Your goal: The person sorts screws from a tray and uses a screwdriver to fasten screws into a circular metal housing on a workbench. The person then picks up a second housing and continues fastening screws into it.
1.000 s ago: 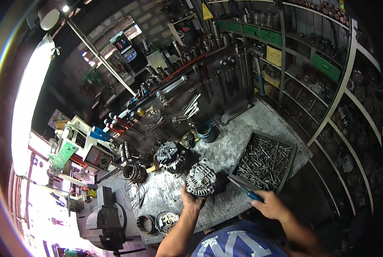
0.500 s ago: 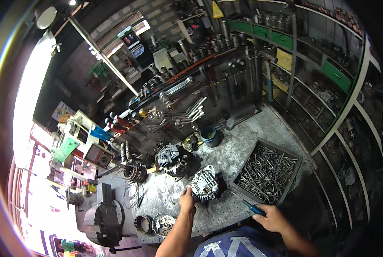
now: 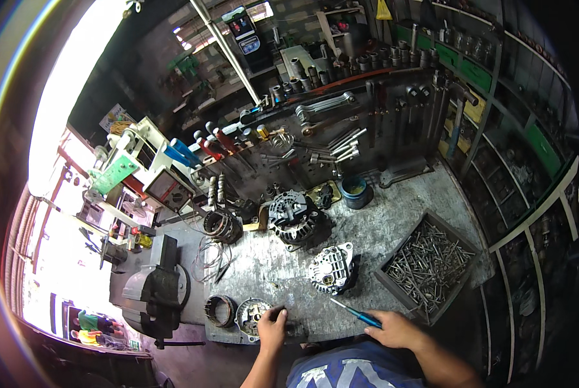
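My right hand (image 3: pixel 396 330) grips a screwdriver (image 3: pixel 369 318) with a blue handle, its thin metal shaft pointing left over the bench. My left hand (image 3: pixel 272 332) is beside a round open alternator housing (image 3: pixel 253 314) at the bench's near edge. Its fingers are closed, with something small and dark at the tips that I cannot make out. Beyond the screwdriver tip lies a silver alternator (image 3: pixel 331 268), untouched by either hand. A larger alternator (image 3: pixel 292 216) stands behind it. To the left of the open housing is a dark ring-shaped stator (image 3: pixel 220 311).
A metal tray (image 3: pixel 393 282) full of loose bolts lies at the right. A blue tin (image 3: pixel 355 192) stands near the tool board. Another stator (image 3: pixel 222 226) and loose wires (image 3: pixel 207 260) are on the left, next to a bench vise (image 3: pixel 152 291).
My left hand has left the silver alternator and moved to the open housing. My right hand still holds the screwdriver, its shaft now plainly visible. The whole view has turned somewhat to the left.
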`<state>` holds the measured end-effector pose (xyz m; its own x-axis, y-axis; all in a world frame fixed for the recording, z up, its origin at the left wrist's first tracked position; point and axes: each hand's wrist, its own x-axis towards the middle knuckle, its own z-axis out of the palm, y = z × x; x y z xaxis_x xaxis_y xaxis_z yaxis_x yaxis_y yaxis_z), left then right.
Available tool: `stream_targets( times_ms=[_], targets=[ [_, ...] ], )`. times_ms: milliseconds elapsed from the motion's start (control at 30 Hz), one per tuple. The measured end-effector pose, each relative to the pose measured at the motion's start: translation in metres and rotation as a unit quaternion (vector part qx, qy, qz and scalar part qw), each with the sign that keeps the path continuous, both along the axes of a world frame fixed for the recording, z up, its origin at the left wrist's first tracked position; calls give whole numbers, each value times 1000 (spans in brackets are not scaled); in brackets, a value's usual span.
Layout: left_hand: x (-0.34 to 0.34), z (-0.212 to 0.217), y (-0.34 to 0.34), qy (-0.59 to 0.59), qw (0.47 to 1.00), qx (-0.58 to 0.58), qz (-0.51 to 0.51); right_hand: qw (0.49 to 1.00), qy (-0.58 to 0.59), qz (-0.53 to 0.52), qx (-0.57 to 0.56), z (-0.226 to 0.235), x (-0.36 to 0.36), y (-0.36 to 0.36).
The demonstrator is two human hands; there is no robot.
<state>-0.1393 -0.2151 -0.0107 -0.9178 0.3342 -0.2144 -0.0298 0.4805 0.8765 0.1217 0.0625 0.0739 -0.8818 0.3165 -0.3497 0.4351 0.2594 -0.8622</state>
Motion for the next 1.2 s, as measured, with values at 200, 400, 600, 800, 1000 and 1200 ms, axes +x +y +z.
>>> stream_targets(
  times_ms=[200,400,600,800,1000,1200],
  targets=[
    [20,8,-48,287,943,-152,-67,991,-20,41,128,-52,-29,-40],
    [1,-8,-82,310,878,-305,-202,962,14,-19,273,-100,-51,-64],
    [-34,4,-110,281,956,-44,-75,914,36,-50,401,-127,-59,-78],
    [-50,7,-110,-194,867,456,52,893,59,-113,431,-146,-63,-81],
    [-57,17,-82,-370,707,600,57,882,86,-132,444,-151,-66,-80],
    [-66,30,-71,-385,664,638,60,884,76,-132,441,-148,-69,-81]
  ],
)
